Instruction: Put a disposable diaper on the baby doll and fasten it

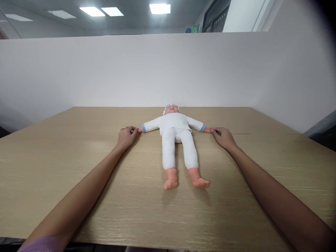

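Note:
A baby doll (175, 121) lies on its back on the wooden table, head toward the far wall and bare feet toward me. It wears a white top with blue cuffs, white trousers and a white cap with blue lettering. Both its arms are stretched out sideways. My left hand (127, 136) is closed with the fingertips pinching the doll's hand on the left. On the other side, my right hand (223, 137) pinches the doll's right-side hand between thumb and fingers. Both my forearms rest along the tabletop.
The wooden table (105, 203) has a thin seam running across it near my hands. A white partition wall (118, 70) rises behind its far edge, and another wall (294, 87) stands at the right. Lit ceiling panels (160, 8) show above the partition.

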Demonstrator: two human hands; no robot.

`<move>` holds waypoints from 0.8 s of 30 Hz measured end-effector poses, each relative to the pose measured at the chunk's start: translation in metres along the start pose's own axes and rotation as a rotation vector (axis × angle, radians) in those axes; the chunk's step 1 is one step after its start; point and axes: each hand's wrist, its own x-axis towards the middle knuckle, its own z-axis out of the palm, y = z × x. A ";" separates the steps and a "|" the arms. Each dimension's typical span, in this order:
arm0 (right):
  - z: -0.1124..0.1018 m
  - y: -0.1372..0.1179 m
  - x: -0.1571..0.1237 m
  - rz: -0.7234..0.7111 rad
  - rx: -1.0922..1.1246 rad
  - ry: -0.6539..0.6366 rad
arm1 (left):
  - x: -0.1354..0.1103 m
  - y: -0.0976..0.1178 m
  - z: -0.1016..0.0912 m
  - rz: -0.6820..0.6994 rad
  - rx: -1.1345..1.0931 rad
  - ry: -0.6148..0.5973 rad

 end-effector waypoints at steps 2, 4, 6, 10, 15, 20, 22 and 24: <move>0.001 0.002 0.001 -0.001 -0.004 0.001 | 0.000 0.000 0.000 0.001 -0.002 0.001; 0.002 0.003 0.001 -0.004 -0.009 0.002 | 0.000 0.000 0.000 0.002 -0.003 -0.001; 0.003 0.005 0.002 -0.005 -0.016 0.003 | 0.000 -0.001 0.001 0.000 -0.002 -0.003; 0.004 0.007 0.002 -0.006 -0.025 0.005 | 0.000 -0.001 0.001 0.001 0.001 -0.007; 0.004 0.008 0.003 -0.009 -0.026 0.006 | 0.000 -0.001 0.002 0.014 0.002 -0.005; 0.003 0.006 0.002 0.000 -0.015 0.016 | -0.001 0.000 0.001 0.023 -0.003 -0.003; 0.003 0.005 0.002 0.006 -0.010 0.021 | -0.001 0.000 0.000 0.027 -0.003 -0.004; 0.002 0.004 0.001 0.012 -0.007 0.025 | -0.001 0.001 0.000 0.031 -0.001 -0.006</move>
